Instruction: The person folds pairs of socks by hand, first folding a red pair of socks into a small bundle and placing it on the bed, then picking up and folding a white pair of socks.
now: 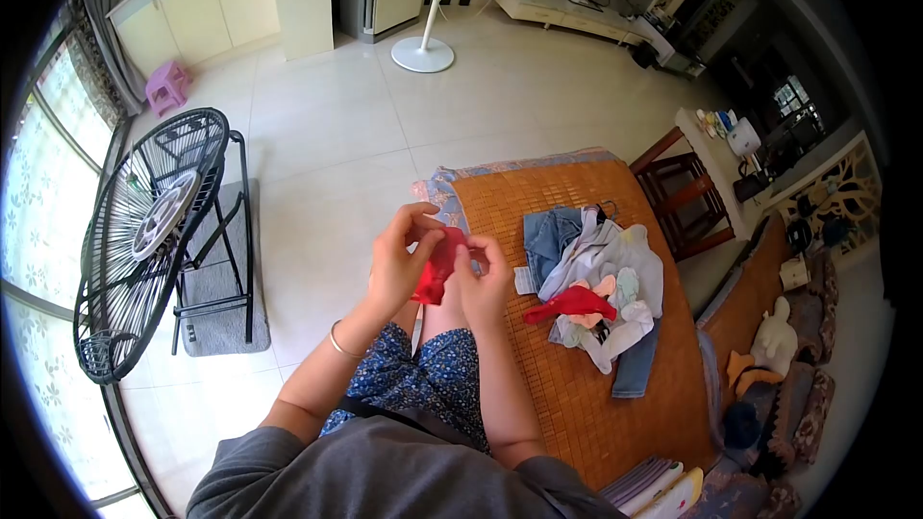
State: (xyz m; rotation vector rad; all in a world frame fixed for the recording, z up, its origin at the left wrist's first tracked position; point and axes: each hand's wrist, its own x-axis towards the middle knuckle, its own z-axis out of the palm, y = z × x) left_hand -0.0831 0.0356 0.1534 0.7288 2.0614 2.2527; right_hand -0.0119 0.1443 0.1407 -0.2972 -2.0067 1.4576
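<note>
A small red sock [442, 269] hangs in front of my lap, held up between both hands. My left hand [399, 255], with a bangle on the wrist, pinches its upper left side. On the other side, the fingers of my right hand [486, 279] grip its edge. To the right, a heap of laundry lies on the woven mat [567, 413]. In that heap are blue jeans [553, 240], a pale grey garment [606, 255], another red sock [577, 304] and several pale socks [630, 322].
A black corded round chair [154, 221] stands left on a grey rug [226, 327]. Ahead are a standing fan [423, 53] and a pink stool [167, 86]. Folded cloths [663, 485] lie at the mat's near edge. Plush toys [774, 336] rest far right beside a wooden chair [683, 192].
</note>
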